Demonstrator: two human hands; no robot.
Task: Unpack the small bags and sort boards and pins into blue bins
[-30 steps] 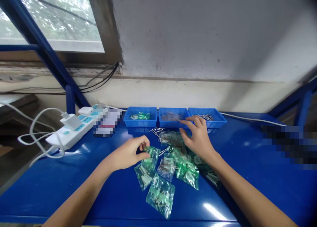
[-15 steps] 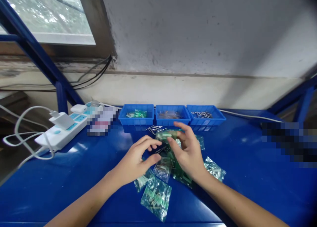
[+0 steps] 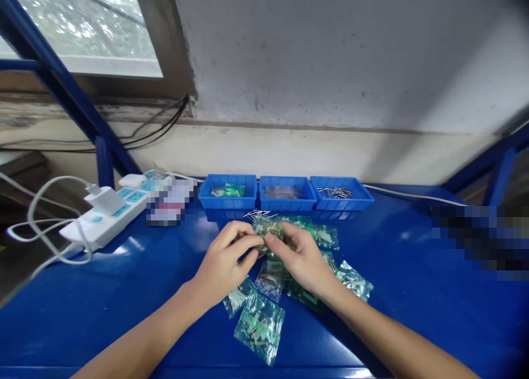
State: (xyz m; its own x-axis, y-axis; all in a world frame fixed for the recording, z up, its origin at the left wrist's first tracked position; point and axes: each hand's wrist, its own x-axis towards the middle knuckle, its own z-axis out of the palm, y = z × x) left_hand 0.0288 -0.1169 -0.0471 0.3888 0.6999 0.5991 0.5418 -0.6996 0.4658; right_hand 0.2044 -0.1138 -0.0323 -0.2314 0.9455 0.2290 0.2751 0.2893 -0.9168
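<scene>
Above a pile of small packets, my right hand (image 3: 303,260) is closed on a clear, greenish plastic bag (image 3: 266,223), its thumb pressed at the near edge. My left hand (image 3: 227,263) meets it from the left, fingers curled and pinching at the bag's near left edge. What lies inside the left fingers is partly hidden. Thin metal pins (image 3: 261,214) lie loose just beyond the bag. Under and around the hands are several green-tinted packets (image 3: 260,326) with small pale parts inside. A clearer packet (image 3: 270,280) sits between the wrists.
Three blue bins stand along the back: the left bin (image 3: 227,201) has green packets, the middle bin (image 3: 287,204) clear bags, the right bin (image 3: 345,204) metal pins. A white power strip (image 3: 105,222) with looped cables lies at left on the blue table (image 3: 413,313).
Both hands have come together at the bag. The left fingers have closed from apart to a pinch, and the right hand has turned and lowered slightly, tilting the bag.
</scene>
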